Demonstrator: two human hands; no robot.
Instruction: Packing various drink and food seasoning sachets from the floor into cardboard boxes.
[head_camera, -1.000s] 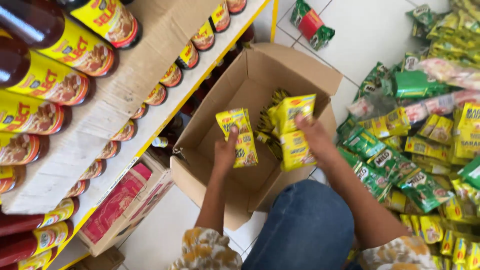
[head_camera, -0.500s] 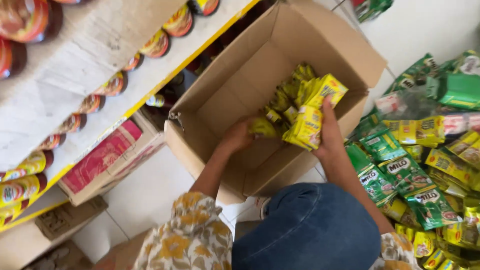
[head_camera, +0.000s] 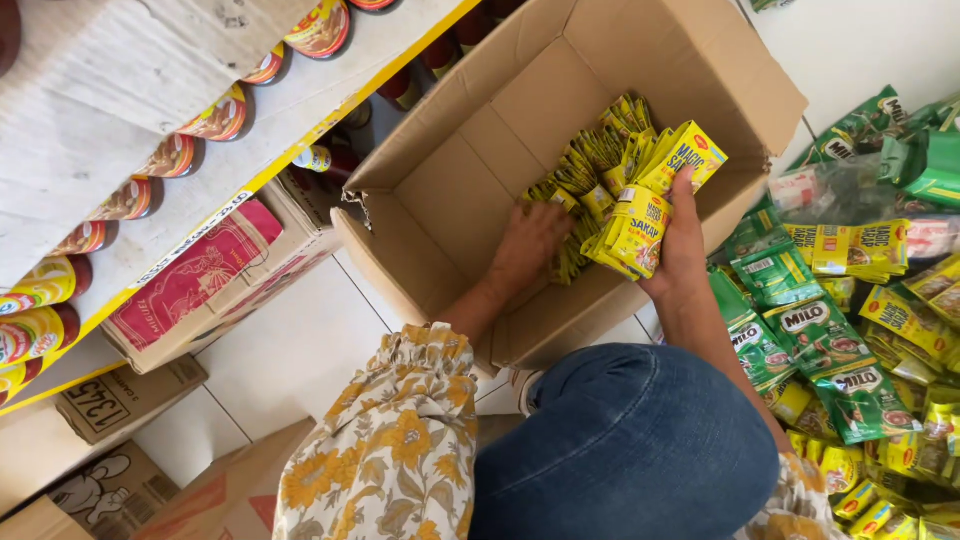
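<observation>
A stack of yellow seasoning sachets (head_camera: 640, 225) sits clamped in the right hand (head_camera: 680, 250), fingers wrapped shut to keep the bundle square above the cardboard box (head_camera: 470, 190). The left hand (head_camera: 530, 245) rests loosely curled on sachets lying inside, holding nothing clearly. Beyond the right fingers, green drink packets (head_camera: 820, 350) crowd the floor; bottles (head_camera: 215, 115) line the shelf left of the box.

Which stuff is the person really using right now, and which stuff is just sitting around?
In use:
- open brown cardboard box
- small yellow sachets inside it
- left hand pressing on the sachets
- right hand holding a bunch of them

Just sitting around:
- green sachets heaped on the floor
- sauce bottles lying on the shelf
- flat red-printed carton
</observation>
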